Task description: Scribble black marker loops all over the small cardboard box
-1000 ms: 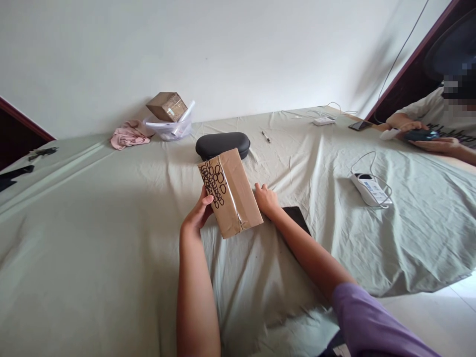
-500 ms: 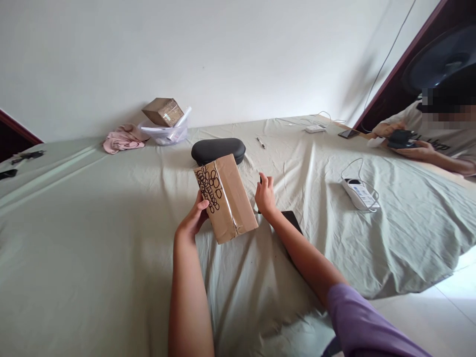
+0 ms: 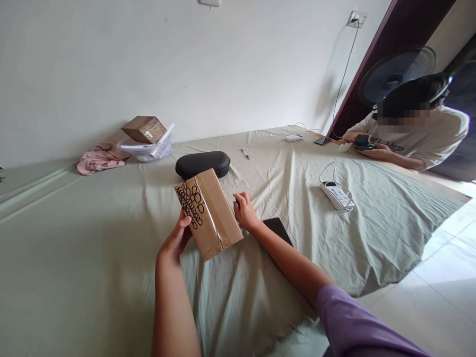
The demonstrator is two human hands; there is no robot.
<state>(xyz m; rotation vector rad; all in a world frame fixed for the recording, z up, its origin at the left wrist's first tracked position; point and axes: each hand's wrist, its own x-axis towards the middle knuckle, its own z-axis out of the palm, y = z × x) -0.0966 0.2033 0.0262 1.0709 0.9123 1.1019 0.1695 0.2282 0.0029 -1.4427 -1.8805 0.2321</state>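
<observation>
A brown cardboard box (image 3: 219, 218) is tilted up above the cloth, with black looped scribbles over its left part and a shiny strip of tape down the middle. My left hand (image 3: 180, 233) grips its left edge, thumb on the front face and the other fingers hidden behind. Close to the box's right edge, my right hand (image 3: 246, 212) is closed around a black marker (image 3: 237, 202), most of it hidden by the fingers. Just behind the box lies a black zip case (image 3: 203, 162). A flat black object (image 3: 278, 230) lies partly under my right forearm.
Green cloth (image 3: 111, 248) covers the table. Farther back are a pink cloth (image 3: 100, 158), a plastic tub (image 3: 147, 151) bearing another cardboard box (image 3: 143, 129), and a pen (image 3: 244, 153). At right are a white power strip (image 3: 337, 195), a phone (image 3: 322, 141) and a seated person (image 3: 420, 134) holding something dark.
The view has swung to the right, so the table things appear farther left and more of the seated person shows. Both hands keep about the same place relative to the box.
</observation>
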